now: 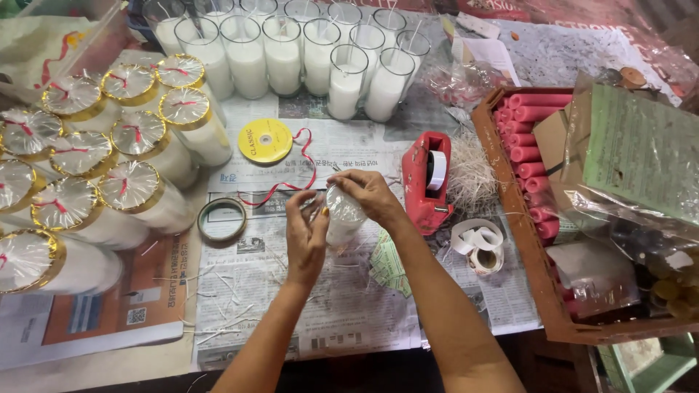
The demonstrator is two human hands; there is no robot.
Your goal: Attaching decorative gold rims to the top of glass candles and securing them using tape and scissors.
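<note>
Green printed labels (388, 263) lie just right of the right hand (370, 195); clear bag with green sheet (641, 145) far right; orange-white booklet (109, 309) lower left.

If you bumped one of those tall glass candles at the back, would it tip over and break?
Probably. Each glass candle looks tall and narrow, so a bump could tip it, though the white wax likely makes it heavy. They stand close together, so one might knock its neighbours. Glass could well crack.

open newspaper (313, 306) near front, wrapped candles (138, 189) crowd left, tape dispenser (427, 182) right
</note>
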